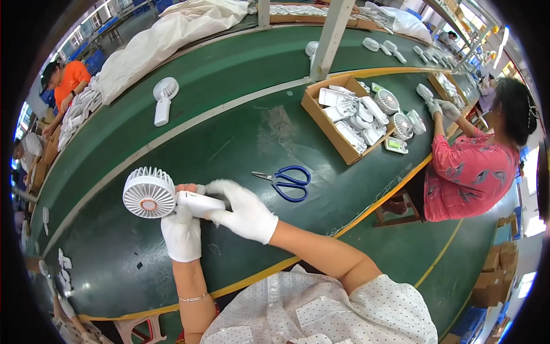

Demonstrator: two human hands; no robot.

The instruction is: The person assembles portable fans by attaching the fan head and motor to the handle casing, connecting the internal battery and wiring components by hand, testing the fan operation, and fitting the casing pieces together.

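The long green tabletop (240,143) carries an open cardboard box of white plastic fan parts (349,117) at two o'clock. The white handheld fan with round grille (150,194) is at nine o'clock, above the tabletop. The gloved left hand (181,232) and right hand (243,211) both clasp its handle. The blue-handled scissors (286,182) lie near; a careless elbow sweep could knock them off.

Factory assembly line, green conveyor belt (240,137), boxed fan parts (352,117)
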